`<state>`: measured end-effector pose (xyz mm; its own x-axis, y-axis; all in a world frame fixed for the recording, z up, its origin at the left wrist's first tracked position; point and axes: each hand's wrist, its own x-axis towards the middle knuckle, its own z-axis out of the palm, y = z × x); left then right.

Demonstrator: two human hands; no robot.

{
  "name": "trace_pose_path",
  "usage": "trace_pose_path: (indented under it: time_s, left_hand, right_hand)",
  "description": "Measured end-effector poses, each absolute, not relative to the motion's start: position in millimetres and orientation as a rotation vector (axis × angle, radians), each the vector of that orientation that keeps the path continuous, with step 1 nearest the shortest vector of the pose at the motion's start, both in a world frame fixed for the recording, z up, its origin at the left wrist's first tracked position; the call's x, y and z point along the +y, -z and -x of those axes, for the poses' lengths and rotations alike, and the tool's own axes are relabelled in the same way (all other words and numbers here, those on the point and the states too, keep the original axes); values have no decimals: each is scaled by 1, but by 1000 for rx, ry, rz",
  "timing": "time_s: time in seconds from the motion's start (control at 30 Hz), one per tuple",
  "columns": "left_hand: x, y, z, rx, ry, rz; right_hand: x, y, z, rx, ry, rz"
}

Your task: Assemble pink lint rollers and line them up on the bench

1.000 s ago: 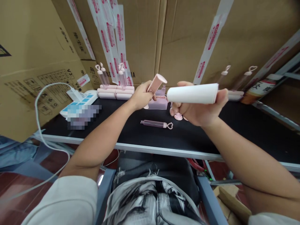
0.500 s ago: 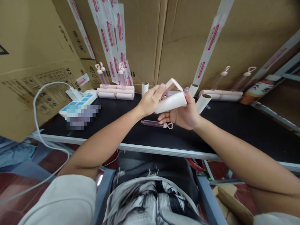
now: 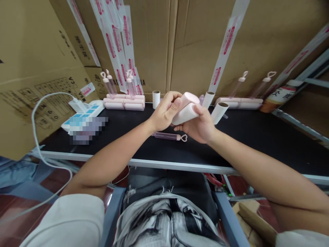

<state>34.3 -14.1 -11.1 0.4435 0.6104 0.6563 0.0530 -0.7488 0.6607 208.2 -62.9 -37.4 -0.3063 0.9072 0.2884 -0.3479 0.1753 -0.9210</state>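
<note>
Both hands meet above the middle of the black table [image 3: 257, 137]. My right hand [image 3: 199, 125] is closed round a white paper roll [image 3: 185, 114], which points up and to the right. My left hand [image 3: 164, 111] grips a pink cover [image 3: 189, 98] that sits over the roll's upper end. Directly below the hands, a clear pink handle with a heart-shaped end [image 3: 169, 137] lies flat on the table.
Two loose white rolls [image 3: 218, 111] and an upright roll [image 3: 156, 99] stand behind the hands. Finished pink rollers with upright handles line the back, left [image 3: 124, 102] and right [image 3: 240, 102]. A power strip [image 3: 84, 111] with a white cable lies at far left. Taped cardboard boxes wall in the table.
My right hand brought the white roll in from the right and lowered it. My left hand moved the pink cover onto the roll's end, and both hands closed together.
</note>
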Motion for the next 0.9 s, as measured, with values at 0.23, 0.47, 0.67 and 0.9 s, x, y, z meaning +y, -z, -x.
trace_pose_path:
  time_s: [0.23, 0.47, 0.67, 0.9]
  left_hand:
    - [-24, -14, -18, 471, -1175, -2341]
    - [-23, -19, -13, 473, -1023, -2331]
    - [-26, -18, -16, 408, -985, -2238]
    - [-31, -13, -23, 387, -1053, -2161]
  right_hand:
    - [-66, 46, -211, -1641, -894, 811]
    - [-66, 44, -218, -1726, -703, 862]
    - [-64, 41, -218, -1780, -602, 859]
    - [-64, 41, -218, -1782, -492, 856]
